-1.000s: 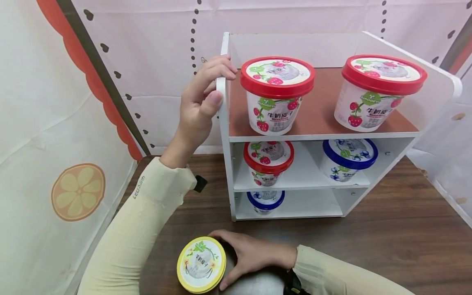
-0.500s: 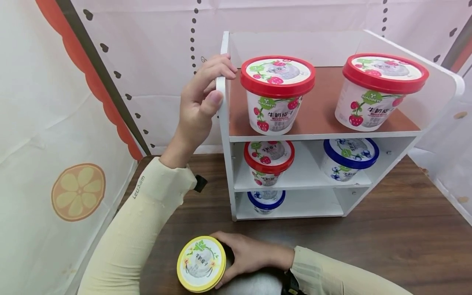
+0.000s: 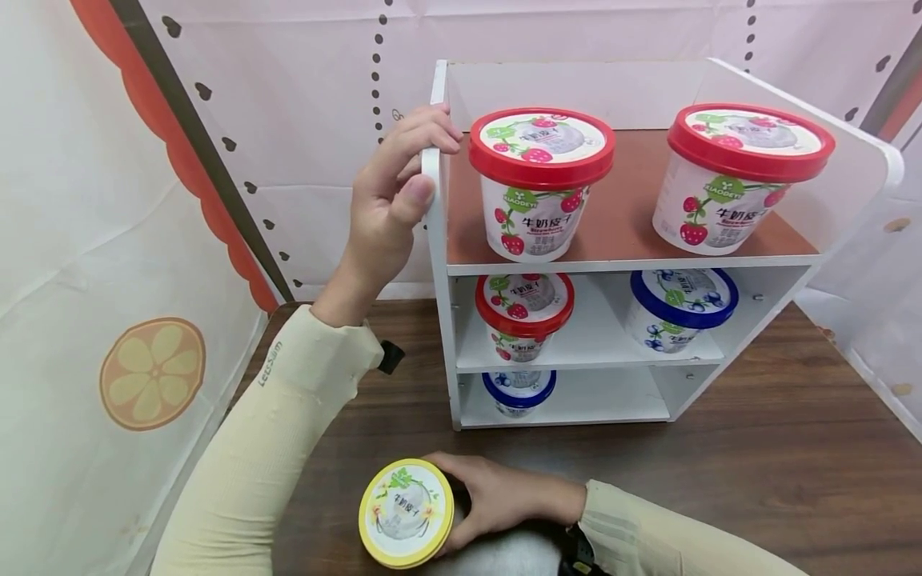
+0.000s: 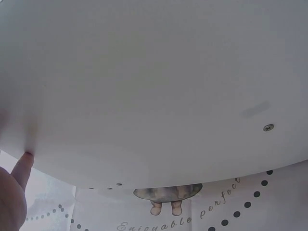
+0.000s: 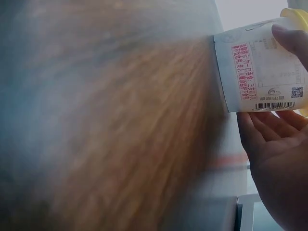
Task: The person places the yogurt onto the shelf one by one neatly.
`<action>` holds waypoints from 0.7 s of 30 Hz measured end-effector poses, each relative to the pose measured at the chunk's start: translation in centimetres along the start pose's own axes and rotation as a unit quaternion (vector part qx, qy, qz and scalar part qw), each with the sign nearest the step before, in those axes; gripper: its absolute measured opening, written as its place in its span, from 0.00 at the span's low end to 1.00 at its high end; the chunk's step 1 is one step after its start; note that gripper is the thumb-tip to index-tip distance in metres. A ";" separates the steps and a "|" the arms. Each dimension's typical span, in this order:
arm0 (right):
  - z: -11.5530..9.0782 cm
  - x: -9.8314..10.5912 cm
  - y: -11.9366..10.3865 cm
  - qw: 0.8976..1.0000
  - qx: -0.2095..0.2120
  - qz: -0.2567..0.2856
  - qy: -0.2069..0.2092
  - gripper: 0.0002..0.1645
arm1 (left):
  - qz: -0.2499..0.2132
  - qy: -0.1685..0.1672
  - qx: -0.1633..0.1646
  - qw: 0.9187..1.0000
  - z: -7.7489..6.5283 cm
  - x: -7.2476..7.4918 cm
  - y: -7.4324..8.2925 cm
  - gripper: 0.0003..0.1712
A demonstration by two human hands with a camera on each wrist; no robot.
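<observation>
In the head view my left hand (image 3: 392, 188) grips the upper left side panel (image 3: 434, 188) of a small white shelf, fingers over its edge and thumb on the near side. The left wrist view shows the panel's outer face (image 4: 154, 96) with one fingertip against it. At the front of the wooden table my right hand (image 3: 497, 498) holds a paper cup with a yellow lid (image 3: 406, 512). In the right wrist view the white cup (image 5: 260, 67) sits between thumb and fingers, its base on or very near the tabletop.
Two red-lidded cups (image 3: 540, 184) (image 3: 742, 176) stand on the shelf's brown top. On the middle level are a smaller red-lidded cup (image 3: 524, 316) and a blue-lidded cup (image 3: 680, 308). Another blue-lidded cup (image 3: 519, 392) is on the bottom level. A printed cloth (image 3: 151, 376) hangs at left.
My right hand has closed round the yellow-lidded cup, and the two have shifted slightly to the right. The left hand stays on the shelf panel.
</observation>
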State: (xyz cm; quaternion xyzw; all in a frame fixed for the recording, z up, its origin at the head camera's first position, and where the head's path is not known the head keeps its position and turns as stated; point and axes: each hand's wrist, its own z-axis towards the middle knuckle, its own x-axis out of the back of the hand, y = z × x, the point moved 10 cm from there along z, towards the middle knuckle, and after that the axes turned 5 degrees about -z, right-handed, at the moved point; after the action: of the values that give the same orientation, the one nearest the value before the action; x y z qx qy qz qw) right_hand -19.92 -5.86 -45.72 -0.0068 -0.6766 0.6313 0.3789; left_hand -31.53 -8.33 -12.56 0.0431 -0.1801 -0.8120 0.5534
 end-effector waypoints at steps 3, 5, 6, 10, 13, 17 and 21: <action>-0.3 0.1 0.1 1.000 0.002 0.021 -0.004 0.49 | 0.000 0.000 -0.001 1.000 0.0 0.0 0.0 0.28; -0.6 0.2 0.3 0.999 0.001 0.035 -0.005 0.49 | 0.000 0.000 -0.003 1.000 0.0 0.0 0.0 0.28; -0.7 0.3 0.3 0.999 0.000 0.044 -0.005 0.49 | -0.001 0.000 -0.003 1.000 0.0 0.0 0.0 0.28; -1.6 0.7 0.6 0.998 -0.015 0.063 -0.002 0.49 | -0.002 -0.001 -0.001 1.000 0.0 -0.1 -0.1 0.28; -2.5 1.5 0.8 0.998 -0.032 0.047 0.008 0.50 | -0.001 -0.001 -0.002 1.000 0.0 -0.1 -0.1 0.27; -4.1 3.0 1.0 0.998 -0.050 0.013 0.032 0.51 | -0.003 0.000 -0.009 1.000 0.1 -0.1 0.0 0.27; -5.8 4.7 1.2 0.996 -0.062 0.012 0.066 0.51 | -0.004 0.000 -0.012 1.000 0.1 -0.2 0.0 0.28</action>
State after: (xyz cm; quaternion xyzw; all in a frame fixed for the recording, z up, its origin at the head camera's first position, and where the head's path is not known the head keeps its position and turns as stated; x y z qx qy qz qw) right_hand -20.82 1.63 -44.85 -0.0798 -0.6878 0.5913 0.4136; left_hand -31.46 -8.19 -12.51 0.0374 -0.1697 -0.8166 0.5504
